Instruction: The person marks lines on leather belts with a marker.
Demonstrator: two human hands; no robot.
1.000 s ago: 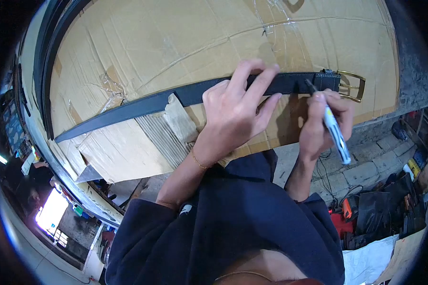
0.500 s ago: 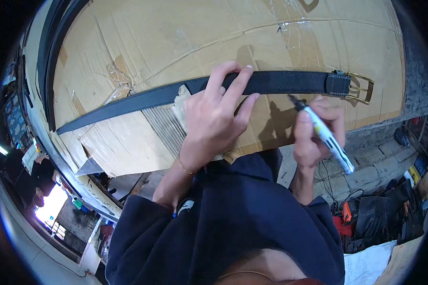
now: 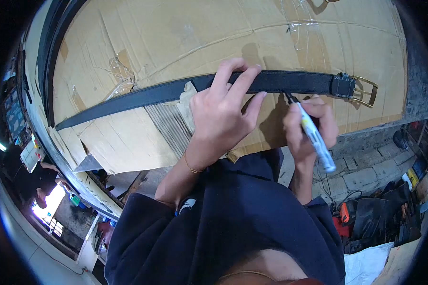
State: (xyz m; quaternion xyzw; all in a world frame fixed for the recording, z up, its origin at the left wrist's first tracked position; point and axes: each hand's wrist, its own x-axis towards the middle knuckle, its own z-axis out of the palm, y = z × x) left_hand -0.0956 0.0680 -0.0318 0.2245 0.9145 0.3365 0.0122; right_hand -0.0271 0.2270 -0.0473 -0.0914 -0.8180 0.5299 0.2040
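A long black leather belt (image 3: 295,82) lies across the cardboard, its gold buckle (image 3: 368,91) at the right and its tip at the left. My left hand (image 3: 223,107) grips the belt near its middle, fingers over the far edge and thumb by the near edge. In my right hand (image 3: 311,121) is a white marker pen (image 3: 316,142), held between thumb and fingers. The marker's dark tip meets the belt's near edge, right of my left thumb; whether it actually touches is too small to tell.
Flattened cardboard (image 3: 166,42) with tape and a torn corrugated patch (image 3: 165,124) covers the work surface. More black straps (image 3: 50,61) curve along its left edge. A person (image 3: 40,185) is at the far left. Tools and dark pieces (image 3: 380,213) lie at lower right.
My right hand has moved left, bringing the marker tip to the belt's near edge. The left hand keeps its hold on the belt, and the view has shifted slightly.
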